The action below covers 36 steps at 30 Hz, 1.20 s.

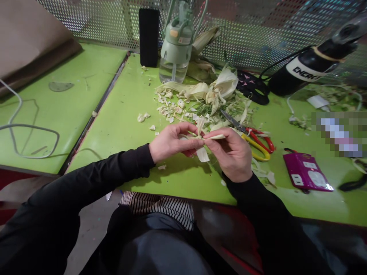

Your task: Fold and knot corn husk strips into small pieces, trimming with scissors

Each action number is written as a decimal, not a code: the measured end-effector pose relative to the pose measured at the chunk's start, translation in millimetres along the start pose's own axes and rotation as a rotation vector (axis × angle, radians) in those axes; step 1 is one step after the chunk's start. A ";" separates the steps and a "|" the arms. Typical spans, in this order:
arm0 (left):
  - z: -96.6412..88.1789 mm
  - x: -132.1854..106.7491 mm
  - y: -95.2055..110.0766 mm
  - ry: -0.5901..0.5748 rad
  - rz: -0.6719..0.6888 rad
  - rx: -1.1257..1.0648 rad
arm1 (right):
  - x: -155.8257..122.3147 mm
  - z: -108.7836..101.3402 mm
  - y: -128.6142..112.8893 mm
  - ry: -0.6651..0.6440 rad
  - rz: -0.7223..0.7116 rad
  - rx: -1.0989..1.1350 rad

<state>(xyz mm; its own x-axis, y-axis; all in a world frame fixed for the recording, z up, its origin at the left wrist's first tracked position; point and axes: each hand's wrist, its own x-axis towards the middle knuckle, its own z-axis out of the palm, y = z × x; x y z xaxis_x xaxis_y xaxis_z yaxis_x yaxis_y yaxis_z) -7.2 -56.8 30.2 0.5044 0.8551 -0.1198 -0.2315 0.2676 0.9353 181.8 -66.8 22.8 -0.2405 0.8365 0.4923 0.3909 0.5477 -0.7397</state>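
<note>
Perforated mesh (109,23) is running along the top of the frame, backing a lime-green tabletop (123,114), and centre stage two bare hands are working close together. Left hand (176,141) is closing thumb against fingers on a knotted piece of pale corn husk (203,154), probably steadying its middle so the loose ends can fan out. Right hand (232,154) is pinching that same piece just beside, one rolled end poking out past the fingertips, a firm hold that looks meant to stop the folds springing open. So the husk is sitting mid-frame, held between both hands above the table! Just beyond the right hand, red-and-yellow-handled scissors (244,130) are lying among the trimmings, seemingly parked for easy reach. Upper centre, husk scraps (172,109) and a larger husk bunch (226,82) are gathering before a green-lidded water bottle (176,49), likely pushed back to free working space.
</note>
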 end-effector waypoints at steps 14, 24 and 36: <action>3.0 0.3 -5.6 0.009 0.020 0.002 | -6.2 4.9 -3.0 0.026 -0.014 0.077; -3.3 0.1 -2.3 -0.034 -0.166 -0.228 | 1.9 6.2 8.4 0.036 0.312 0.313; 2.1 3.2 -4.8 0.028 -0.174 -0.045 | -3.4 9.4 -1.7 -0.053 0.254 0.247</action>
<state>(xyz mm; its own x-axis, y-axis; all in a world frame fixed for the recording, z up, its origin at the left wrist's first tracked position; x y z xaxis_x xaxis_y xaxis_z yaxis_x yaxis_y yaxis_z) -2.7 -56.3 26.1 0.5167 0.8062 -0.2881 -0.1803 0.4314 0.8840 173.6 -70.5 18.1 -0.2119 0.9425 0.2585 0.2189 0.3036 -0.9273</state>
